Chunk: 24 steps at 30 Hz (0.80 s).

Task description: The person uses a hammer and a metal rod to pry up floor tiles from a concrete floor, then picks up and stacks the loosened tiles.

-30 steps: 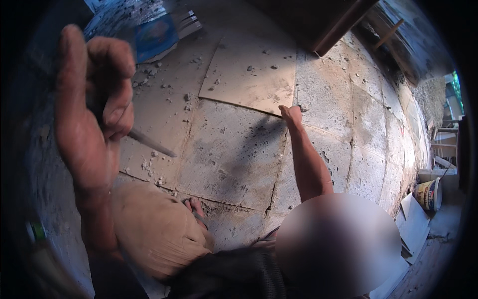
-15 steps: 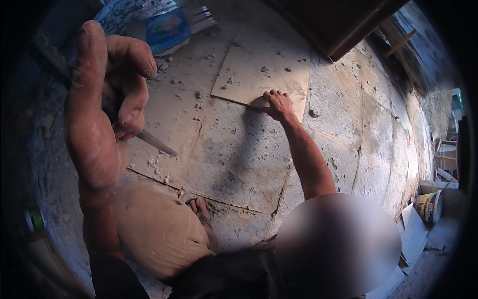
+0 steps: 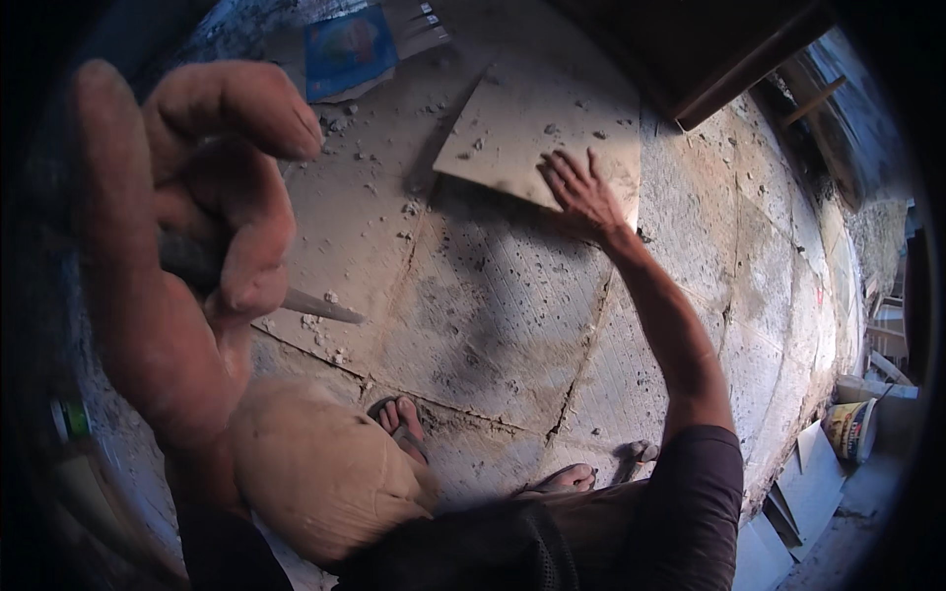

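My left hand (image 3: 197, 217), large and close at the left, has its lower fingers curled around a narrow grey metal bar (image 3: 325, 307). The bar's flat end points right, and its index finger stretches upward. My right hand (image 3: 588, 205) is at the near right edge of a pale square tile (image 3: 512, 128). Its fingers spread over the top, while the thumb is hidden, seemingly under the edge. A dark shadow lies below the near edge, which looks raised. Crumbs of mortar lie on top of the tile.
Grooved, pitted slabs (image 3: 493, 295) cover the floor, with rubble (image 3: 404, 209) at the left. Ahead are a blue printed sack (image 3: 350, 49) and a dark cabinet (image 3: 690, 59). A bucket (image 3: 849, 430) and pale boards (image 3: 813, 483) stand at the right. A hammer-like tool (image 3: 639, 455) lies near my foot.
The tile's near edge has shifted away or upward, and its shadow has grown. My right hand has moved further onto the tile. My left hand has come closer and to the left with the bar.
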Available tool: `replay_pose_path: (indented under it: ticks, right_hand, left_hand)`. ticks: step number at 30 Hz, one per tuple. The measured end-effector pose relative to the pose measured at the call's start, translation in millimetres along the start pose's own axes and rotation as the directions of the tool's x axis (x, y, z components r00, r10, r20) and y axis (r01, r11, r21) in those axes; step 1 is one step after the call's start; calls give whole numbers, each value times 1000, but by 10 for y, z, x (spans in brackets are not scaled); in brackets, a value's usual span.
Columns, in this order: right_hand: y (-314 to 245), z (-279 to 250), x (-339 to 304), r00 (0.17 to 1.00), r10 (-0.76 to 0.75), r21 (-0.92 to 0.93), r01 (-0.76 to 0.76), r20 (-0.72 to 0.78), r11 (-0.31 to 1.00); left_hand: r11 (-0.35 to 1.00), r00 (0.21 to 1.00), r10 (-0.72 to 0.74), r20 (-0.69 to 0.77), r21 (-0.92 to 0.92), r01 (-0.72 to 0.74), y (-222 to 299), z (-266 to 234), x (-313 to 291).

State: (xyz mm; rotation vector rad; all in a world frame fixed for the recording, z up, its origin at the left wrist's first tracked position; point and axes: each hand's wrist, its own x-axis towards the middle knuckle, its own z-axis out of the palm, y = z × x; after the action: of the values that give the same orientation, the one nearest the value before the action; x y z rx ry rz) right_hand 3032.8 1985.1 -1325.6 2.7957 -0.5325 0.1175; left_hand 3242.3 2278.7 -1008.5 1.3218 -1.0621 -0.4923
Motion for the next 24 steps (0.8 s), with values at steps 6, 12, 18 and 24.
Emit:
replay_pose_path:
  ticks: [6,12,18,24]
  right_hand:
    - [624,-873,328,923,145,55,-134,-355,989]
    - [1260,-1374,821,887,401,152,-374,-231,915]
    - [1521,-1483,915,924,372,145,-357,-94,923]
    - [1564,-1511,1083,965,254,147,-260,62,954]
  left_hand:
    - [987,996,9,88,-160,6,-130,52,72]
    - [999,996,7,84,34,-10,14,152,116]
    - [992,997,-78,26,98,75,19,202,177]
    - [976,979,-206,8,78,205,-155,440,404]
